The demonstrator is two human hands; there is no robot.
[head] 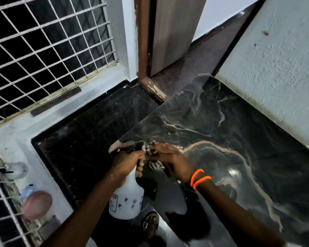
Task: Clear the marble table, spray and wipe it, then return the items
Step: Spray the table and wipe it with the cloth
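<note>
The dark marble table (230,125) with pale veins fills the right half of the head view. My left hand (127,162) grips the neck and black trigger of a white spray bottle (126,196), held at the table's left edge. My right hand (169,160), with orange bands on the wrist, holds a striped cloth (154,164) bunched right in front of the bottle's nozzle, just above the marble.
A grilled window (48,45) stands at the left, a wooden door (175,32) at the back. A rough pale wall (278,68) borders the table on the right. Pink and blue objects (37,204) sit on the left sill. My sandalled foot (150,224) shows below on the dark floor.
</note>
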